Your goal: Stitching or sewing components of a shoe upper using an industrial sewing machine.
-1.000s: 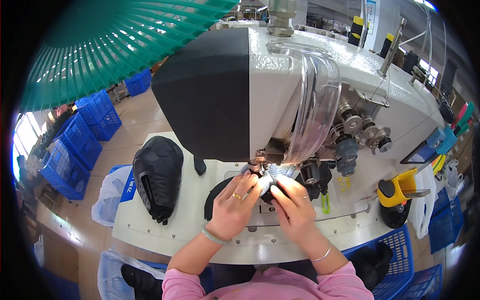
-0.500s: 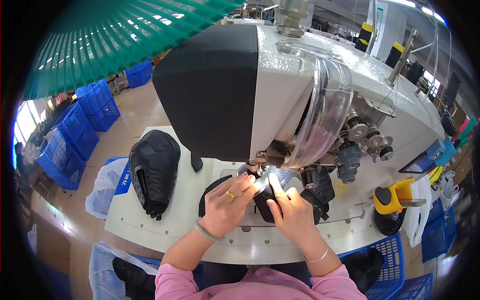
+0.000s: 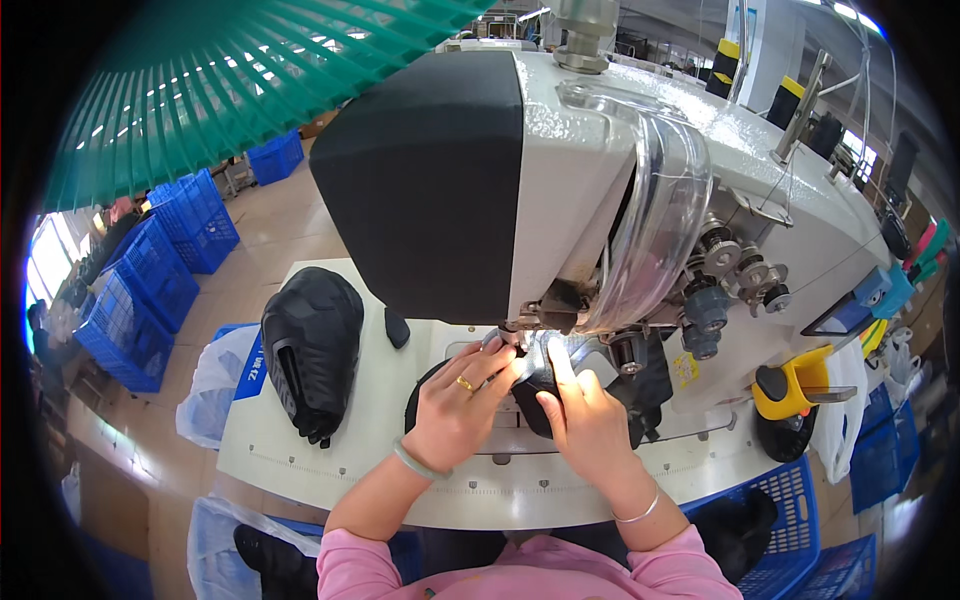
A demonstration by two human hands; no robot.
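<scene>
**stitchfan:** So what were the hands actually doing at the machine?

**benchwatcher:** Both were right up under the head of the sewing machine (image 3: 600,200), pressed onto a black piece (image 3: 535,400) lying on the table (image 3: 380,400) just below the needle area. The left hand (image 3: 455,410) lay mostly flat, fingers loosely spread and pointing up toward the needle, holding the piece down from the left. There was a gold ring (image 3: 465,383) on one finger and a pale green bangle (image 3: 415,462) on the wrist.

**stitchfan:** And the right one?

**benchwatcher:** The right hand (image 3: 590,420) was more curled. Index finger stretched forward along the piece toward the lit spot under the machine, the other fingers bent over the black material. Neither hand was clenched into a fist, more of a pinning and guiding grip. Couldn't tell whether the thumbs were tucked under the edge, the fingers hid that. Thin silver bracelet (image 3: 635,512) on that wrist.

**stitchfan:** Anything else nearby?

**benchwatcher:** A stack of black pieces (image 3: 312,345) sat on the table's left part, well apart from the hands. A yellow holder (image 3: 790,385) was off to the right, and blue crates (image 3: 150,290) stood on the floor to the left.
</scene>
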